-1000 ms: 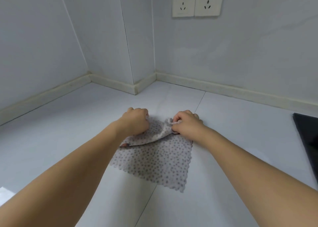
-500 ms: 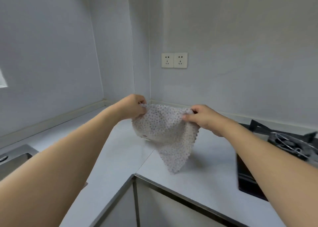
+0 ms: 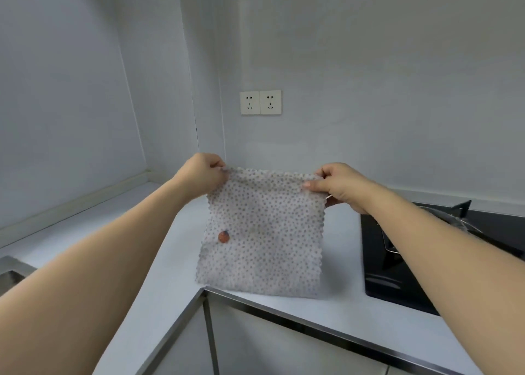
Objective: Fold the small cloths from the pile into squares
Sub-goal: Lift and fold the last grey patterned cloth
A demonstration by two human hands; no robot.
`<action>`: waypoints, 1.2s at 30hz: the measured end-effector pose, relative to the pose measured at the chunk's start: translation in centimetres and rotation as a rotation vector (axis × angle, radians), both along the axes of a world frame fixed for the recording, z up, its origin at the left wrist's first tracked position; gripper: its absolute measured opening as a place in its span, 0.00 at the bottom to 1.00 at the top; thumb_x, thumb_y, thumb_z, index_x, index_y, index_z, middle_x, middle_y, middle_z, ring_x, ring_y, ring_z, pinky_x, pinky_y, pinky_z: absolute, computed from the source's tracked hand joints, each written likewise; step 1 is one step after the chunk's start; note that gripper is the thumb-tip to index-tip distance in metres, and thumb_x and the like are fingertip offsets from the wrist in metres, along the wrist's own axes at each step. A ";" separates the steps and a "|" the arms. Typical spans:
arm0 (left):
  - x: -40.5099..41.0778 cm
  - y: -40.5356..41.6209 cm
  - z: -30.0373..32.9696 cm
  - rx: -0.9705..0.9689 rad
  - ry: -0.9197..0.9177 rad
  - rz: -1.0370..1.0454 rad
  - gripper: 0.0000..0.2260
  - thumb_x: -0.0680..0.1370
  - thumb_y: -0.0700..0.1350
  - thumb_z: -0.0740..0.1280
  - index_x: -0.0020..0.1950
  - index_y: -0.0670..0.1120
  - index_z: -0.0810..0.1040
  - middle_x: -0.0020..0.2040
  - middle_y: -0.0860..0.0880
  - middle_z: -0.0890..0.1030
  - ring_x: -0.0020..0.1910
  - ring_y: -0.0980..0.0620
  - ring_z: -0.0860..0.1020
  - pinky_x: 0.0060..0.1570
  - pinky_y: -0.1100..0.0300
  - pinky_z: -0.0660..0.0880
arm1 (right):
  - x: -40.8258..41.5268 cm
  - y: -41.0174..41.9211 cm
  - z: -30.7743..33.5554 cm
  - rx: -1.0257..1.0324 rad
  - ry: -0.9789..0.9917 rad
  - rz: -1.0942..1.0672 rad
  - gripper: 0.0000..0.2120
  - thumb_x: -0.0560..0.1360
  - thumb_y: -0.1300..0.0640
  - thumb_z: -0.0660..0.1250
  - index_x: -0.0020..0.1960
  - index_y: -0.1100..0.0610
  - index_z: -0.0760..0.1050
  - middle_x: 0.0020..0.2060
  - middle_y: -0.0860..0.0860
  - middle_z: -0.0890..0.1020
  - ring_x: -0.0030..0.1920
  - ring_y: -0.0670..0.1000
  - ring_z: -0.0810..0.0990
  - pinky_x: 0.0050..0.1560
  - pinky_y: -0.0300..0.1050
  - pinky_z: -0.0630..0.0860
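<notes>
Both my forearms reached forward, bare and level. My left hand (image 3: 205, 174) was curled, its fingers pinching the top left corner of the cloth (image 3: 262, 236). My right hand (image 3: 339, 185) did the same at the top right corner, thumb and forefinger pressed on the edge. One cloth only, and it hung spread flat in the air between the two hands, above the corner of the surface (image 3: 159, 283), its lower edge near the surface's front rim. It was thin, roughly square, pale with small grey dots all over, edges scalloped, and one small orange patch (image 3: 223, 236) sat near its left side. The surface was smooth and white with a metal front edge. To the right I saw a black glass hob (image 3: 377, 283). On the far wall, two white sockets (image 3: 260, 102) sat side by side.
</notes>
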State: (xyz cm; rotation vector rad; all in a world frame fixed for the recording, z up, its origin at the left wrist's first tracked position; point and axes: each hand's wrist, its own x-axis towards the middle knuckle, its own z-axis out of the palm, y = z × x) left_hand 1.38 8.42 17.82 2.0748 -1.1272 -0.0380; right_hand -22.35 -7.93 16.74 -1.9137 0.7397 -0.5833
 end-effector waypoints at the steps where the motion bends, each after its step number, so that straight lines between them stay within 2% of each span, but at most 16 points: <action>1: 0.1 -0.2 0.2 -0.062 -0.002 0.009 0.04 0.75 0.42 0.67 0.45 0.45 0.81 0.43 0.45 0.82 0.43 0.45 0.78 0.43 0.55 0.76 | 0.4 -0.3 0.4 -0.002 -0.042 -0.014 0.07 0.74 0.60 0.71 0.43 0.58 0.73 0.36 0.52 0.79 0.35 0.48 0.79 0.30 0.40 0.77; 4: 0.2 -0.4 1.4 -0.234 -0.082 0.010 0.05 0.76 0.40 0.65 0.43 0.48 0.80 0.41 0.46 0.81 0.41 0.47 0.78 0.41 0.57 0.75 | 1.3 -0.9 1.9 -0.061 -0.181 -0.068 0.10 0.74 0.62 0.71 0.40 0.55 0.71 0.37 0.51 0.77 0.36 0.48 0.76 0.34 0.40 0.74; 6: -0.1 0.0 2.1 -0.297 -0.132 -0.008 0.06 0.76 0.40 0.65 0.43 0.47 0.80 0.39 0.47 0.81 0.40 0.49 0.77 0.39 0.60 0.73 | 1.4 -0.8 2.6 -0.210 -0.237 -0.126 0.13 0.72 0.63 0.73 0.38 0.54 0.69 0.33 0.49 0.72 0.34 0.47 0.71 0.35 0.40 0.69; 8: -0.3 0.8 1.9 -0.280 -0.153 -0.024 0.05 0.76 0.40 0.66 0.44 0.46 0.81 0.40 0.48 0.81 0.39 0.49 0.76 0.39 0.60 0.72 | 1.0 -0.2 2.5 -0.399 -0.197 -0.161 0.14 0.71 0.62 0.73 0.36 0.53 0.68 0.31 0.48 0.70 0.31 0.47 0.68 0.33 0.41 0.66; 10: -0.7 2.0 0.9 -0.144 -0.146 -0.072 0.04 0.75 0.41 0.67 0.43 0.48 0.81 0.40 0.50 0.82 0.40 0.50 0.77 0.40 0.59 0.74 | 0.4 0.8 1.2 -0.484 -0.085 -0.108 0.12 0.70 0.63 0.73 0.38 0.53 0.70 0.33 0.47 0.74 0.34 0.46 0.71 0.35 0.39 0.68; 12: -1.1 3.2 -1.2 0.111 -0.130 -0.179 0.04 0.74 0.41 0.69 0.41 0.49 0.81 0.38 0.52 0.81 0.40 0.50 0.77 0.40 0.59 0.73 | -0.5 1.8 -1.0 -0.417 0.096 0.024 0.11 0.69 0.65 0.73 0.40 0.52 0.74 0.36 0.48 0.77 0.38 0.47 0.75 0.38 0.39 0.71; 15: -1.8 5.0 -5.3 0.551 -0.075 -0.293 0.03 0.73 0.43 0.68 0.42 0.45 0.81 0.36 0.53 0.79 0.37 0.53 0.75 0.40 0.62 0.72 | -2.2 3.2 -5.1 -0.271 0.529 0.205 0.07 0.70 0.64 0.73 0.42 0.53 0.79 0.38 0.49 0.83 0.39 0.46 0.80 0.39 0.38 0.73; 17: -2.3 5.7 -7.9 0.710 -0.014 -0.324 0.05 0.72 0.44 0.68 0.44 0.45 0.82 0.37 0.54 0.80 0.38 0.54 0.76 0.40 0.61 0.73 | -3.1 4.0 -7.5 -0.213 0.715 0.246 0.05 0.71 0.62 0.72 0.44 0.53 0.80 0.40 0.49 0.84 0.40 0.45 0.80 0.41 0.38 0.74; 19: -2.7 6.0 -9.4 0.772 0.041 -0.331 0.05 0.73 0.45 0.70 0.46 0.45 0.82 0.40 0.53 0.81 0.40 0.56 0.78 0.41 0.63 0.76 | -3.5 4.4 -8.8 -0.116 0.808 0.280 0.05 0.73 0.62 0.72 0.45 0.53 0.80 0.41 0.48 0.84 0.40 0.44 0.81 0.43 0.39 0.77; 22: -2.7 5.6 -10.1 0.785 0.103 -0.325 0.02 0.74 0.44 0.71 0.44 0.46 0.82 0.42 0.52 0.80 0.43 0.54 0.78 0.41 0.63 0.77 | -3.4 4.3 -8.8 -0.044 0.851 0.281 0.04 0.75 0.62 0.70 0.47 0.55 0.79 0.41 0.49 0.83 0.41 0.46 0.81 0.47 0.41 0.79; 25: -2.0 4.9 -10.1 0.759 0.088 -0.286 0.06 0.74 0.47 0.69 0.36 0.51 0.80 0.41 0.51 0.80 0.43 0.50 0.79 0.44 0.58 0.79 | -2.6 3.2 -8.1 -0.122 0.769 0.202 0.03 0.76 0.62 0.67 0.47 0.56 0.78 0.41 0.50 0.82 0.39 0.46 0.80 0.44 0.40 0.78; 27: -1.3 4.1 -10.2 0.719 0.056 -0.232 0.09 0.74 0.49 0.67 0.35 0.49 0.76 0.39 0.50 0.79 0.39 0.48 0.79 0.46 0.54 0.78 | -1.6 2.2 -7.9 -0.183 0.693 0.146 0.04 0.76 0.62 0.66 0.46 0.55 0.77 0.42 0.51 0.82 0.39 0.47 0.79 0.41 0.40 0.76; 31: 0.2 2.0 -11.5 0.579 0.016 -0.134 0.11 0.76 0.46 0.63 0.36 0.45 0.68 0.35 0.48 0.73 0.33 0.49 0.70 0.37 0.57 0.68 | 0.9 -0.1 -8.7 -0.231 0.598 0.072 0.06 0.74 0.64 0.64 0.42 0.55 0.77 0.39 0.51 0.82 0.38 0.48 0.79 0.37 0.40 0.73; 33: 0.9 0.7 -12.6 0.500 0.024 -0.098 0.11 0.76 0.45 0.62 0.35 0.45 0.66 0.35 0.48 0.71 0.33 0.49 0.68 0.36 0.58 0.64 | 2.3 -1.3 -9.4 -0.253 0.561 0.044 0.09 0.74 0.65 0.63 0.40 0.54 0.77 0.39 0.49 0.80 0.40 0.48 0.78 0.39 0.39 0.73; 36: 2.0 -0.9 -14.4 0.408 0.045 -0.058 0.13 0.76 0.45 0.62 0.34 0.46 0.64 0.33 0.49 0.69 0.32 0.50 0.66 0.33 0.59 0.62 | 3.9 -3.0 -11.1 -0.289 0.551 -0.019 0.09 0.74 0.63 0.62 0.40 0.52 0.76 0.43 0.48 0.80 0.46 0.49 0.78 0.44 0.40 0.72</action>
